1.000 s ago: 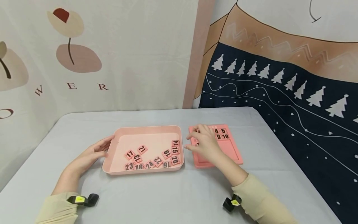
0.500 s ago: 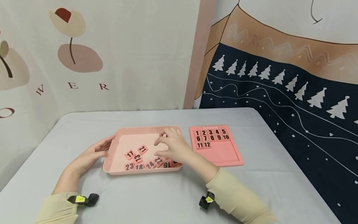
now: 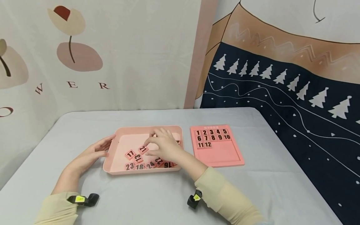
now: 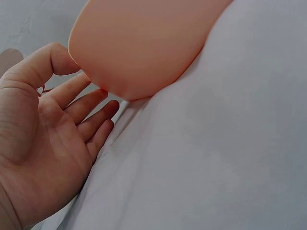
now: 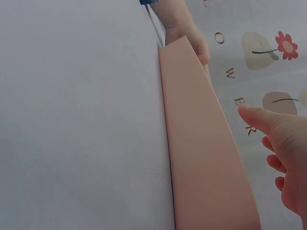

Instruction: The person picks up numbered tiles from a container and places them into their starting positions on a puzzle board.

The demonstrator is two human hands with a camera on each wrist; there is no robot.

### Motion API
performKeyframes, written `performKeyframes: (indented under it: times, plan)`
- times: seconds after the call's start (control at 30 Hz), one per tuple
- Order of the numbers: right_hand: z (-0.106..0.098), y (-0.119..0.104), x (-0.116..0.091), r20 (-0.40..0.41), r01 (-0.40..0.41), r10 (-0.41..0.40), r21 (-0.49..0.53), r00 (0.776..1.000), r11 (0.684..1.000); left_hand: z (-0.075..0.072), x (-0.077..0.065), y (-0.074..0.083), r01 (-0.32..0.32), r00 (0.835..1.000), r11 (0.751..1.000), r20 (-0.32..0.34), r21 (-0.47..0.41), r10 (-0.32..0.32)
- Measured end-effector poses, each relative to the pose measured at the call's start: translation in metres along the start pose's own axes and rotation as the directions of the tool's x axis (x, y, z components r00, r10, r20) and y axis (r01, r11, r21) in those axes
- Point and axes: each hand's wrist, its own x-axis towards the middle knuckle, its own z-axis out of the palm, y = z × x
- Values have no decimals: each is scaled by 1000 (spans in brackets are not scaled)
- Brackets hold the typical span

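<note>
A pink tray (image 3: pixel 135 128) sits on the grey table and holds several loose number tiles, among them 21 (image 3: pixel 143 149), 17 (image 3: pixel 130 154) and 13 (image 3: pixel 137 158). My right hand (image 3: pixel 154 145) hovers over the tray with loosely curled fingers just right of tile 21 and holds nothing; the right wrist view shows its thumb (image 5: pixel 259 117) beside the tray wall (image 5: pixel 201 143). My left hand (image 3: pixel 95 151) lies flat against the tray's left edge, palm open (image 4: pixel 48 143) by the tray corner (image 4: pixel 139 43). To the right of the tray, a pink board (image 3: pixel 225 154) has tiles 1 to 12 set in rows.
The grey table (image 3: pixel 168 193) is backed by a printed cloth wall. A dark cloth with white trees (image 3: pixel 295 103) hangs along the table's right edge. Wrist cameras (image 3: pixel 84 199) sit on both sleeves.
My right hand left the board, crossed to the tray and has moved further left, to tile 21. The left hand has stayed at the tray's edge.
</note>
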Motion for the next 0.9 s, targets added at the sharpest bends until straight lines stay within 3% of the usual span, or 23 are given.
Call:
performKeyframes:
  times: [0.4, 0.9]
  plan:
    - [12, 9, -2, 33, -11, 10, 30, 999, 999, 1, 0, 2, -2, 1000, 1000, 6, -16, 2]
    - [18, 28, -11, -4, -42, 42, 47, 999, 998, 1, 0, 1, -4, 1000, 1000, 1, -6, 4]
